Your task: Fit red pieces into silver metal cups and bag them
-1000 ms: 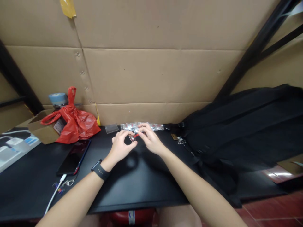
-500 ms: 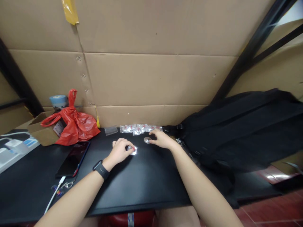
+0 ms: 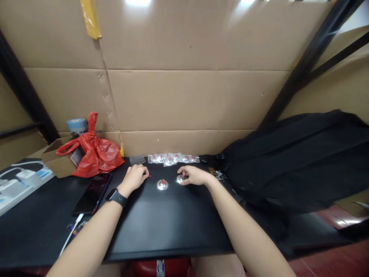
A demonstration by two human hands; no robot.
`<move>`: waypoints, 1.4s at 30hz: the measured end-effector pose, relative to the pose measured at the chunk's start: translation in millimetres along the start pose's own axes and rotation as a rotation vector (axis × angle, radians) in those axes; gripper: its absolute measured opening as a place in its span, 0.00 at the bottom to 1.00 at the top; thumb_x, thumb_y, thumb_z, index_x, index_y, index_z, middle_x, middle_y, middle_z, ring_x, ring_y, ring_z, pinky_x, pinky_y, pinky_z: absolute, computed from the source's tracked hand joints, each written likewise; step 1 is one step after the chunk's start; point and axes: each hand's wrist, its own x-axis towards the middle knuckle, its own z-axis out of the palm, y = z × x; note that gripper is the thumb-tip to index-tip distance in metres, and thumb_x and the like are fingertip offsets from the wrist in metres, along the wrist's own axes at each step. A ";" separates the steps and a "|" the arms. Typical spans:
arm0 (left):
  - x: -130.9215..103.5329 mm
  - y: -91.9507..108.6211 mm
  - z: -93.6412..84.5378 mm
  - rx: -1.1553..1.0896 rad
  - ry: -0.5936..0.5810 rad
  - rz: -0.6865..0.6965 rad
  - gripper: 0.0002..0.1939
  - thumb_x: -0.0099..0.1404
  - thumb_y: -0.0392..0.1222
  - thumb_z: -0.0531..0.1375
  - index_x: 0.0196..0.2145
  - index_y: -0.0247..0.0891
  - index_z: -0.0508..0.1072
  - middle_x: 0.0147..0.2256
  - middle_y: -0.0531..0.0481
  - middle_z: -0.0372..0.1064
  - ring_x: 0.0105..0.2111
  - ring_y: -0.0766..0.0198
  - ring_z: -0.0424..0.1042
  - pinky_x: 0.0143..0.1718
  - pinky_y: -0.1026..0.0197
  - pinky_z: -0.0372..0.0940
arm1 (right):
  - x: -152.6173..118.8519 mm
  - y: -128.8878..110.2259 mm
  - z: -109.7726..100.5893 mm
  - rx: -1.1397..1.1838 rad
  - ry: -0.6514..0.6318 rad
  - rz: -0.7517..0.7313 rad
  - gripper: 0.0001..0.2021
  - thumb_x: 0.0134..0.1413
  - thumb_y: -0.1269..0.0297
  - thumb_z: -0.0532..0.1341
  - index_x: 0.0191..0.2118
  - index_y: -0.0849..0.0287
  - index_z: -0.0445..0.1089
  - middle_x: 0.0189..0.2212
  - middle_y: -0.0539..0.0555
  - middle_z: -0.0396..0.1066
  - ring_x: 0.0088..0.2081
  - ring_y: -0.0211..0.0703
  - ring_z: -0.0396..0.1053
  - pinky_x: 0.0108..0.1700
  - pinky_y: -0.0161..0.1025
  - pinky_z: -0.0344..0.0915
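My left hand [image 3: 138, 176], with a dark watch on the wrist, is pinched around a small red piece [image 3: 150, 176] just above or on the black table [image 3: 167, 227]. To its right lies a clear round disc [image 3: 162, 185] with a red piece standing at its centre; no hand touches it. My right hand [image 3: 193, 176] has thumb and fingers closed round a second clear disc [image 3: 180, 179], partly hidden by the fingers. Behind both hands, several discs in clear packets [image 3: 170, 159] lie in a row, with red bits inside.
A clear bag [image 3: 137, 160] is left of the packets. Farther left are a red plastic bag [image 3: 99, 154], cardboard box [image 3: 59, 163], phone [image 3: 92, 193], cable and power strip [image 3: 25, 188]. A black backpack [image 3: 296, 161] fills the right, beside small metal rings [image 3: 220, 176]. Cardboard [image 3: 184, 96] stands behind.
My left hand has let go of the middle disc and moved left, now with a small red piece at its fingertips. My right hand has closed in around the other disc.
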 end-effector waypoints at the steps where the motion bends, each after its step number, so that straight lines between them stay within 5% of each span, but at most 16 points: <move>1: 0.4 1.2 0.6 0.018 0.002 0.005 0.08 0.66 0.39 0.56 0.33 0.41 0.75 0.38 0.45 0.74 0.42 0.55 0.70 0.44 0.57 0.59 | -1.6 -1.2 -0.9 -0.011 -0.003 -0.017 0.25 0.39 0.68 0.72 0.47 0.62 0.74 0.34 0.52 0.70 0.34 0.40 0.69 0.38 0.36 0.65; 8: 3.2 6.9 1.6 -0.075 0.105 0.005 0.06 0.68 0.41 0.56 0.36 0.42 0.73 0.36 0.51 0.77 0.39 0.58 0.74 0.42 0.60 0.60 | -12.4 -13.0 -7.9 -0.150 -0.043 -0.098 0.32 0.35 0.71 0.70 0.53 0.65 0.72 0.50 0.61 0.68 0.43 0.46 0.70 0.47 0.38 0.67; 15: -0.7 34.3 -12.5 -0.308 0.180 -0.068 0.07 0.63 0.43 0.63 0.39 0.43 0.78 0.38 0.53 0.79 0.41 0.57 0.76 0.45 0.59 0.63 | -12.6 -23.1 -2.5 -0.262 0.069 -0.061 0.27 0.35 0.71 0.69 0.49 0.61 0.75 0.44 0.59 0.75 0.43 0.51 0.73 0.48 0.42 0.67; 24: -2.1 48.5 -9.8 -0.682 0.298 0.003 0.10 0.63 0.47 0.62 0.36 0.40 0.80 0.40 0.48 0.76 0.43 0.57 0.74 0.50 0.56 0.64 | -13.5 -66.4 18.3 0.286 0.477 -0.473 0.22 0.47 0.66 0.67 0.51 0.56 0.69 0.46 0.56 0.75 0.42 0.45 0.73 0.41 0.41 0.69; 30: -2.6 53.4 -4.3 -0.787 0.315 0.032 0.10 0.64 0.47 0.62 0.36 0.39 0.79 0.41 0.46 0.73 0.44 0.57 0.72 0.51 0.55 0.63 | -18.5 -92.5 37.9 0.473 0.534 -0.557 0.21 0.49 0.66 0.68 0.51 0.54 0.70 0.47 0.56 0.74 0.48 0.47 0.73 0.45 0.42 0.71; 42: -6.5 59.5 -10.0 -0.734 0.341 0.136 0.07 0.68 0.42 0.58 0.38 0.39 0.76 0.41 0.47 0.70 0.44 0.59 0.71 0.49 0.58 0.64 | -17.4 -96.6 44.7 0.641 0.535 -0.507 0.19 0.49 0.63 0.70 0.48 0.54 0.71 0.47 0.56 0.74 0.47 0.47 0.73 0.45 0.43 0.71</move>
